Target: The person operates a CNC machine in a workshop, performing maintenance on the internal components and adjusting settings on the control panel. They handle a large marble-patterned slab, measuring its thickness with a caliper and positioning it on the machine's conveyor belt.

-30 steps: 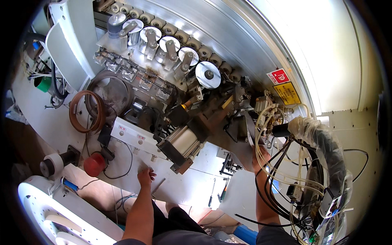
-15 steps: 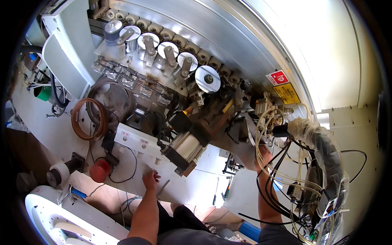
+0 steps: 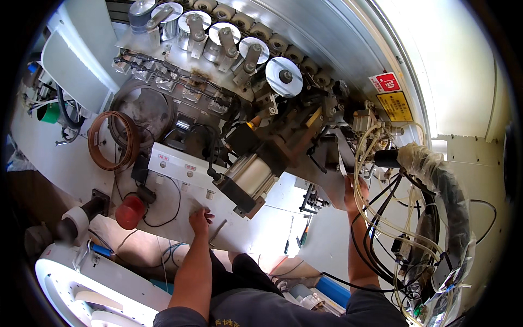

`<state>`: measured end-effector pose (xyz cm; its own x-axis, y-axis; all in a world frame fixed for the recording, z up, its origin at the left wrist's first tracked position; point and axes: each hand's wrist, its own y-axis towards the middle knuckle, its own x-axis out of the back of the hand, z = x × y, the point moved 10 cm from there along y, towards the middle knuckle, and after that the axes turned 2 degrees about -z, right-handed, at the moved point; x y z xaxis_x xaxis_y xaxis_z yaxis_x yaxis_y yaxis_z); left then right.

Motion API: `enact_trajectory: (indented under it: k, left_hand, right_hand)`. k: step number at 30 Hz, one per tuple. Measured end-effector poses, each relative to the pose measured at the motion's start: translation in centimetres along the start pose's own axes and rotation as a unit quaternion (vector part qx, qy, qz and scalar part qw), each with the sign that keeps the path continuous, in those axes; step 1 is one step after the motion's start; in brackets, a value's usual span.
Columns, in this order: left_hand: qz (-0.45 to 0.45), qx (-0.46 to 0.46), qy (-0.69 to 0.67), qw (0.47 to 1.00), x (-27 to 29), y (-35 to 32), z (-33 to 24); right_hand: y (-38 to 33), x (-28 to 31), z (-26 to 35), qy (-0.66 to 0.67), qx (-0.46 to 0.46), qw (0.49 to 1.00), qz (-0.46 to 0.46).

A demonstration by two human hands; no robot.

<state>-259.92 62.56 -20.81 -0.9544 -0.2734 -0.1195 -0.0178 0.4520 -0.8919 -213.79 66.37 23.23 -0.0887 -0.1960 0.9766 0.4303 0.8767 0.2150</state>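
Left hand (image 3: 200,217) rests spread and released on the white panel (image 3: 180,169). I see my right hand (image 3: 353,192) among pale hoses (image 3: 364,158); its grasp I cannot tell.

Two signs sit on the machine's silver housing at upper right: a small red and white label (image 3: 385,82), with a yellow rectangular warning label (image 3: 398,106) just below it.

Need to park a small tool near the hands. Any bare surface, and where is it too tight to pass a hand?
Bare white panel between the left hand and the screwdrivers, below the pneumatic cylinder. Another bare strip lies right of the red cap, crossed by one black cable. Crowded: around the right hand, hemmed by the hose bundle and the mechanism above.
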Motion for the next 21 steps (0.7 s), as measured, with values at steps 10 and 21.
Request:
enact_trajectory:
  k: [10,21]
  left_hand:
    - [0.006,-0.006,-0.016,1.0,0.1,0.5,0.6]
    - [-0.001,0.002,-0.025,1.0,0.2,0.3,0.8]
  right_hand:
    - [-2.3,0.9,-4.5,-0.003,-0.02,1.0,0.002]
    - [-2.1,-1.4,-5.4,0.103,-0.011,0.994,0.032]
